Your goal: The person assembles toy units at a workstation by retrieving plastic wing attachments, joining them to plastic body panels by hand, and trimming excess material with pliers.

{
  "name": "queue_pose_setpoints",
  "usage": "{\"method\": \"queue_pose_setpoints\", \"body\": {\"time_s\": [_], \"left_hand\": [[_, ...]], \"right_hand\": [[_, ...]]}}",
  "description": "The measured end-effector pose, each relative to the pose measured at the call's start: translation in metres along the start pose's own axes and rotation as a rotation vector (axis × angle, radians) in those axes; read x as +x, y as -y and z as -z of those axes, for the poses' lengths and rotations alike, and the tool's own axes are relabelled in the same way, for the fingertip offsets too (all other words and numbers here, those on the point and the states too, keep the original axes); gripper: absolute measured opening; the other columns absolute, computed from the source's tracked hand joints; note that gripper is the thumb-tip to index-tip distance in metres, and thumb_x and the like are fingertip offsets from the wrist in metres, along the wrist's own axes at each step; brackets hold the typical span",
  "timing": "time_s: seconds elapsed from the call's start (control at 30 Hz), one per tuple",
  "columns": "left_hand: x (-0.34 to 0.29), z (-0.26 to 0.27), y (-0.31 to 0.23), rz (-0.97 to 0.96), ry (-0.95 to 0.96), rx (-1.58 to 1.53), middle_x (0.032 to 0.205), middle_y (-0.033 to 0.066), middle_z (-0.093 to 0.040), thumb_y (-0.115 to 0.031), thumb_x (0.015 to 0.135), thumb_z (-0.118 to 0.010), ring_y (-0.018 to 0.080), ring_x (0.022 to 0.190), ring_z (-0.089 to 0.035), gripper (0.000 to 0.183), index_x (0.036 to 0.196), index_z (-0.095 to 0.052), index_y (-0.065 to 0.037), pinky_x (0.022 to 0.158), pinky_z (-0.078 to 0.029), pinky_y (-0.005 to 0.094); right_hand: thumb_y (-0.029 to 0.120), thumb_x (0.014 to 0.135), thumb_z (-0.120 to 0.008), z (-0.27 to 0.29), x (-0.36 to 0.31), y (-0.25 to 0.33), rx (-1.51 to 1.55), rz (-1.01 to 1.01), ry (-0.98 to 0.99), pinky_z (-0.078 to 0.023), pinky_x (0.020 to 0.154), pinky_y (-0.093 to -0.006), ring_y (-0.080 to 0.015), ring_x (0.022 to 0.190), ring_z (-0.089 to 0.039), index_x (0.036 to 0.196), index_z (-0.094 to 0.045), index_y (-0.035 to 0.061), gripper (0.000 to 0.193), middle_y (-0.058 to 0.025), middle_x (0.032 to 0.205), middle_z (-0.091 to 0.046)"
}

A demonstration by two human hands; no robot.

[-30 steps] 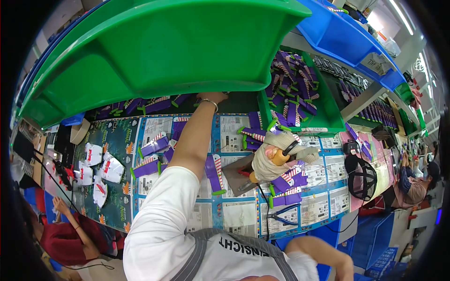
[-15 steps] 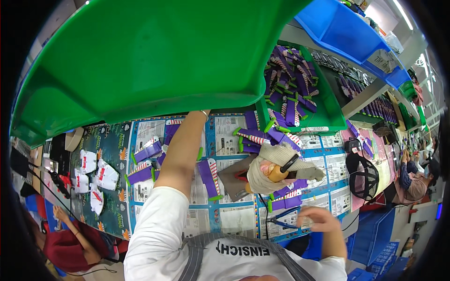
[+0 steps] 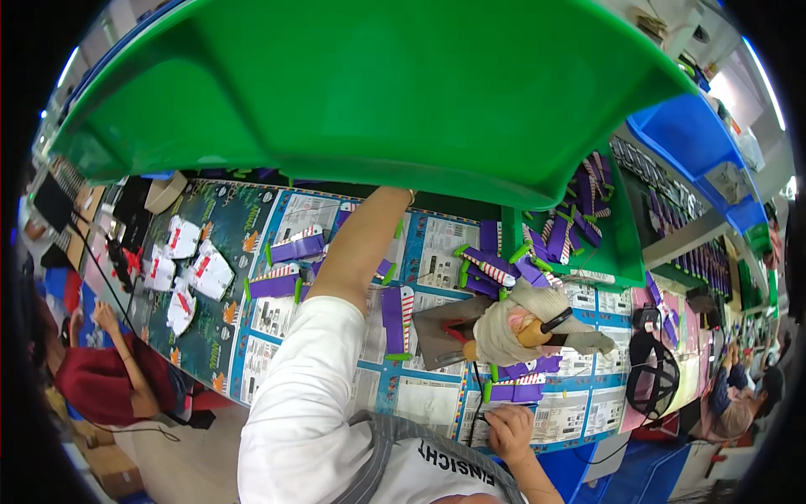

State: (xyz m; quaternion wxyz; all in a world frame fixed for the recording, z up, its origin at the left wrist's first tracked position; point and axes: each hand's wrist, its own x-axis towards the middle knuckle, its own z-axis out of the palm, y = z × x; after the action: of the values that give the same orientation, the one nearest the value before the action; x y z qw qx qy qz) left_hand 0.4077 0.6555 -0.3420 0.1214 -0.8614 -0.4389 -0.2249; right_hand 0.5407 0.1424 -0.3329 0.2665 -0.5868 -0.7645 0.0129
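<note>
Purple plastic piece with red-and-white stripes and green end [image 3: 516, 393], long axis roughly parallel to tabletop [image 3: 428, 407] near edge, just beyond nearer right hand [image 3: 510, 430], fingers curled, grip indeterminable; left hand hidden by green plastic bin [image 3: 353, 92], fingers unreadable.

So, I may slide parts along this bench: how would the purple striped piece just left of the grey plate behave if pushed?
The purple striped piece looks stiff, its long sides straight. It is probably light, its smooth look suggesting plastic. It likely won't roll, lying flat on the printed mat.
</note>
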Motion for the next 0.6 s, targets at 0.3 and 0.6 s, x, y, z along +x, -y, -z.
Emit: {"method": "queue_pose_setpoints", "body": {"time_s": [0.3,0.6], "left_hand": [[-0.034,0.037,0.023,-0.095,0.044,-0.224,0.108,0.0163,-0.053,-0.013,0.062,-0.075,0.0364,0.097,-0.056,0.070,0.124,-0.047,-0.025,0.075,-0.051,0.0443],[-0.154,0.192,0.053,-0.170,-0.088,-0.300,0.117,0.0118,-0.049,-0.014,0.053,-0.081,0.0347,0.102,-0.053,0.080,0.126,-0.047,-0.022,0.080,-0.050,0.0421]], "right_hand": [[0.006,0.067,-0.060,-0.007,-0.004,0.002,-0.187,0.032,-0.038,-0.041,0.084,-0.0365,-0.0208,0.093,-0.057,0.093,-0.063,0.0105,0.027,-0.0023,0.094,-0.059],[0.005,0.068,-0.060,-0.018,-0.002,0.048,-0.061,0.130,-0.033,-0.041,0.082,-0.0365,-0.0198,0.088,-0.058,0.090,-0.063,0.0105,0.023,-0.0024,0.091,-0.060]]}}
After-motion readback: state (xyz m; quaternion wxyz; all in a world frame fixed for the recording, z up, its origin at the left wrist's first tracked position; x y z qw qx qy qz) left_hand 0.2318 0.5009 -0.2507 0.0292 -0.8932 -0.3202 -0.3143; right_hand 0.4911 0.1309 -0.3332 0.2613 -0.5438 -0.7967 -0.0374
